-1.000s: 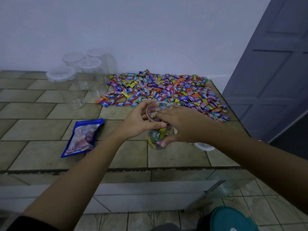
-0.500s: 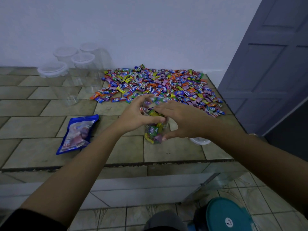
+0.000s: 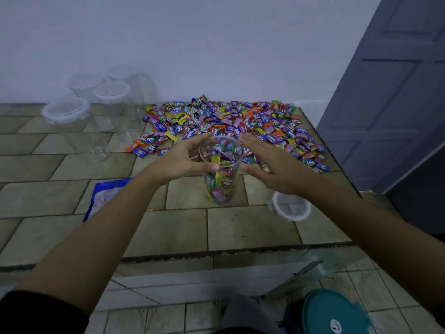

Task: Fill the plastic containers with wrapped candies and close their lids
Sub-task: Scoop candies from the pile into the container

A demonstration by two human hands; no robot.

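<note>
step: filling container (image 3: 220, 174), looks nearly full | hands: left hand (image 3: 183, 161) grasps its upper wall, right hand (image 3: 272, 165) released, flat beside it | next: probably fetch lid (image 3: 291, 208)

Candy pile (image 3: 228, 124) behind container (image 3: 220, 189); lid (image 3: 291, 218) right

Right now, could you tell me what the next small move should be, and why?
Probably send the right hand to the candy pile for more. It is open beside the jar, which the left hand grips. The lid lies off on the counter, and the jar does not look full, though its level is hard to judge.
</note>
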